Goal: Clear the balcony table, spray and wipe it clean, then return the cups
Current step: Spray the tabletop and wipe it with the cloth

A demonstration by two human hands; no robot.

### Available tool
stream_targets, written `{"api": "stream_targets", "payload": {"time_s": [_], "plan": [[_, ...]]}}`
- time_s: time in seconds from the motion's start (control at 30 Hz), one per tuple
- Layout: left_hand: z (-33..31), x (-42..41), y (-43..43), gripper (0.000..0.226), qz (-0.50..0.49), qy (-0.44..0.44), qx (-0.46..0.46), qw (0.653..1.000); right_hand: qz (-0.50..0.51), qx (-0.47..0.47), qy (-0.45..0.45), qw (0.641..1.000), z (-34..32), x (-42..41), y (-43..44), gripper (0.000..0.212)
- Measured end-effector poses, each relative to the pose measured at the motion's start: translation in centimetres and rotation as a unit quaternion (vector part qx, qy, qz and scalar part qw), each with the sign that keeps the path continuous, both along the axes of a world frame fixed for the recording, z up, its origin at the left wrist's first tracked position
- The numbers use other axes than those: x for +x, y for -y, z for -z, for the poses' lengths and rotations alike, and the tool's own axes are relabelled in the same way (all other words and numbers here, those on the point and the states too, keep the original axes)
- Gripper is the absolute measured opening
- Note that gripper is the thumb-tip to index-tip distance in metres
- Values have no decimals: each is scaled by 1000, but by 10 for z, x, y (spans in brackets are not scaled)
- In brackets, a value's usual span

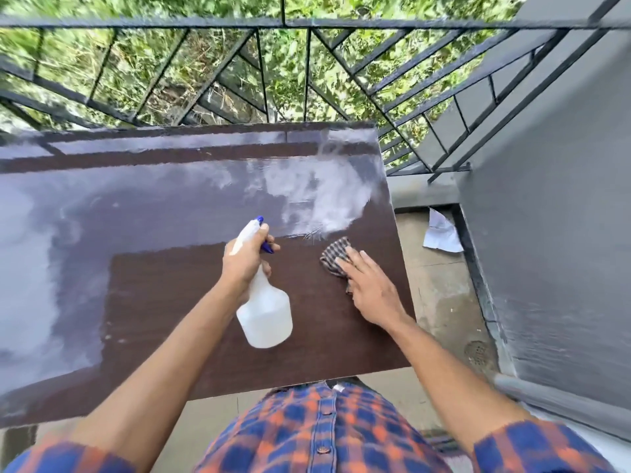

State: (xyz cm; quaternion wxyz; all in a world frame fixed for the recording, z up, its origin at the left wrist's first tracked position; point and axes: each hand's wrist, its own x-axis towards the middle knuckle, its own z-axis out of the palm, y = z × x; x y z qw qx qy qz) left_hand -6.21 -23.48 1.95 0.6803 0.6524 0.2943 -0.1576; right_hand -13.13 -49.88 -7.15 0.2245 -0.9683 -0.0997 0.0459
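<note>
- On the tabletop (170,302), near right, right grip (370,288) is pressing flat on the cloth (334,254), fingers straight. Wet patch (317,196) is lying just beyond it.
- Copy; left grip (244,264) is clenching the spray bottle (266,312), nozzle pointing at that patch. Right's nearer.

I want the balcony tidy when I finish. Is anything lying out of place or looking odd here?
A crumpled white paper lies on the floor right of the table, near the grey wall, like dropped litter. The spray bottle in the left hand and the cloth under the right hand belong to the job.
</note>
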Motion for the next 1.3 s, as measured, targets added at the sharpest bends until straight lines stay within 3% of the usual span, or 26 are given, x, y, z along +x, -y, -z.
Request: {"api": "stream_targets", "payload": {"time_s": [0.13, 0.27, 0.4, 0.47, 0.6, 0.77, 0.87, 0.97, 1.03, 1.17, 1.3], "plan": [[-2, 0, 6, 29, -17, -5, -10, 1000, 110, 6, -27, 994, 1, 25, 53, 66], [1, -7, 10, 30, -18, -7, -3, 1000, 182, 28, -35, 982, -3, 36, 37, 59], [1, -14, 13, 28, -21, -12, -2, 1000, 225, 146, -39, 963, -12, 24, 2, 47], [2, -18, 12, 27, -23, -15, -4, 1000, 258, 256, -71, 929, -26, 13, -9, 44], [4, -25, 7, 27, -28, -10, -5, 1000, 280, 468, -233, 805, -46, -29, -30, 46], [7, -33, 4, 31, -15, -11, -3, 1000, 166, 465, -361, 792, -35, -61, -49, 47], [8, -37, 3, 31, -15, -15, -6, 1000, 149, 404, -372, 822, -29, -55, -47, 44], [6, -40, 3, 31, -14, -16, -13, 1000, 197, 232, -239, 922, -26, -46, -33, 30], [5, -43, 4, 31, -11, -14, -16, 1000, 200, 106, -143, 963, -31, -47, -27, 26], [2, -43, 6, 31, -14, -12, -18, 1000, 77, 21, 1, 997, -30, -64, -33, 34], [1, -42, 7, 30, -22, -18, -16, 999, -18, -89, -19, 996, -11, -69, -38, 58]]}}
